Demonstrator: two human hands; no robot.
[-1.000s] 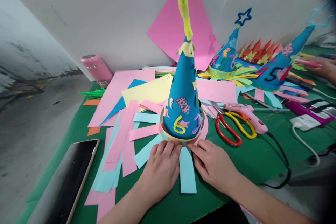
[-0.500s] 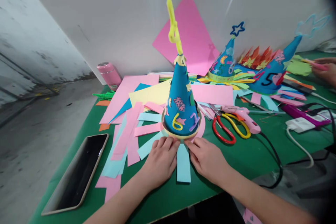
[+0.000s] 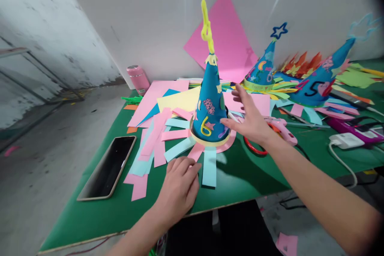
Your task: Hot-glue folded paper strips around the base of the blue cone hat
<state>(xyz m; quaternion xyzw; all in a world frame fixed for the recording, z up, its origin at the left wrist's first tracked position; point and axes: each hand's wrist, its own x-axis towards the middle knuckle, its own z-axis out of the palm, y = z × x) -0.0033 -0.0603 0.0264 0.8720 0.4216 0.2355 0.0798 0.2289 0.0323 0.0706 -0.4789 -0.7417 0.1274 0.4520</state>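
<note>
A blue paper cone hat (image 3: 208, 106) stands upright with a yellow pipe-cleaner figure (image 3: 207, 28) at its tip and a yellow 6 on its front. Pink and light-blue paper strips (image 3: 209, 168) fan out from its base. My right hand (image 3: 250, 118) is open at the hat's right side, fingers spread; its thumb overlaps the hat, and I cannot tell if they touch. Close to the front edge, my left hand (image 3: 181, 184) rests on the table with its fingers curled together, near a pink strip; nothing shows in it.
A phone (image 3: 108, 168) lies at left on the green table (image 3: 99, 220). Red-handled scissors (image 3: 255, 148) and a pink glue gun (image 3: 283, 130) are partly behind my right arm. Two more cone hats (image 3: 261, 68) stand at back right, near a white charger (image 3: 345, 141). A pink bottle (image 3: 138, 80) stands at back left.
My right hand has left the hat's base, risen and opened beside the cone. My left hand has drawn back from the base toward the table edge. The view has shifted slightly.
</note>
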